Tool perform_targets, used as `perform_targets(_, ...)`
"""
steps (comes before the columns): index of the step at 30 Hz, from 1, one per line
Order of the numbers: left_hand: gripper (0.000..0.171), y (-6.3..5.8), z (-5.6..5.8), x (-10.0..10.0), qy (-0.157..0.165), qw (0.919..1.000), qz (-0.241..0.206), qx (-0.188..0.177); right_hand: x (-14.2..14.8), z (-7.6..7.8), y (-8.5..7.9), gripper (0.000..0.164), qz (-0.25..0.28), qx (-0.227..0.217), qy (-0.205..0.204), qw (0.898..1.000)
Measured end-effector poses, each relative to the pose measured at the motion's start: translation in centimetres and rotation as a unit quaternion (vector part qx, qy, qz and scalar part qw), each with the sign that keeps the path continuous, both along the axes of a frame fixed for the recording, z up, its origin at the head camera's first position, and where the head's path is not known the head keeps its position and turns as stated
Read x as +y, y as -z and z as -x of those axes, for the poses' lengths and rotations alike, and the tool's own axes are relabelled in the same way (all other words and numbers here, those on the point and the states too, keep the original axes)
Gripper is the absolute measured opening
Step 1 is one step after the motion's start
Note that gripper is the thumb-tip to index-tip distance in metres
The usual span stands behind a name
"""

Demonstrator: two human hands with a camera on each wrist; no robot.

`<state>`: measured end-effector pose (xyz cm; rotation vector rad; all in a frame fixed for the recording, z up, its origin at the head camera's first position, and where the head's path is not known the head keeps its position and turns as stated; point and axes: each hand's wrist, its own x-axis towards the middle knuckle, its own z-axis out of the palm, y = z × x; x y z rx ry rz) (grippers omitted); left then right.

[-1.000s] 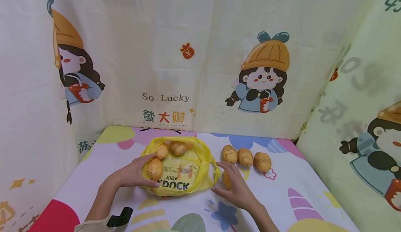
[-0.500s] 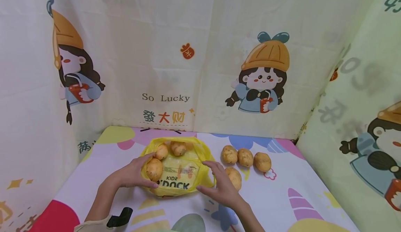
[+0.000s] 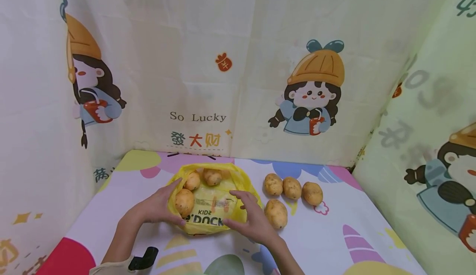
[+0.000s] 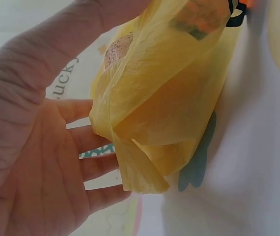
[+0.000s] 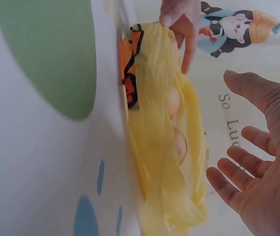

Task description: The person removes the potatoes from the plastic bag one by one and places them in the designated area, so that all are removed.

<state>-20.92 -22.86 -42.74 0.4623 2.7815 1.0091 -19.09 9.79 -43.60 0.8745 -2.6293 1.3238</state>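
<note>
A yellow plastic bag [image 3: 238, 184] lies on the table with its mouth spread, its printed inside facing up. Three potatoes are in it: a large one [image 3: 184, 202], a smaller one [image 3: 192, 181] and one at the back [image 3: 213, 176]. My left hand [image 3: 160, 205] is at the bag's left side; in the left wrist view its fingers [image 4: 98, 164] extend along the plastic, the thumb partly cut off. Over the bag's right side hovers my right hand [image 3: 254, 223], its fingers spread and relaxed around nothing, as the right wrist view shows.
Right of the bag sit several loose potatoes: three in a row at the back, the middle one [image 3: 292, 188] among them, and one nearer potato [image 3: 276, 214]. A patterned cloth covers the table [image 3: 308, 242]. Printed curtains [image 3: 245, 101] enclose the back and sides.
My right hand has moved left, from beside the bag's right edge to over it, uncovering the nearer loose potato. The left hand has stayed nearly still.
</note>
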Motion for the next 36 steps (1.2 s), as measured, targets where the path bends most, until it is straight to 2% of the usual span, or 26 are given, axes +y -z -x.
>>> perform_targets(6, 0.130, 0.2, 0.0, -0.1, 0.010, 0.9999, -0.002, 0.011, -1.2, 0.2, 0.2, 0.071, 0.013, -0.017, -0.018, 1.000)
perform_targets(14, 0.126, 0.4, 0.1, -0.3, 0.024, 0.9995, -0.008, 0.020, -2.5, 0.7, 0.4, 0.069, 0.034, -0.005, -0.029, 0.999)
perform_targets(18, 0.127, 0.5, 0.3, -0.4, 0.029, 0.9992, -0.015, 0.022, -3.0, 0.9, 0.8, 0.068, 0.046, -0.025, -0.045, 0.998)
perform_targets(25, 0.127, 0.6, 0.1, -0.3, 0.022, 0.9997, -0.013, 0.007, -4.0, 1.3, 1.4, 0.066, 0.040, -0.039, -0.051, 0.997)
perform_targets(36, 0.126, 0.3, 0.1, -0.4, 0.025, 0.9996, -0.004, 0.011, -5.8, 1.7, 1.6, 0.068, 0.033, -0.054, -0.064, 0.996)
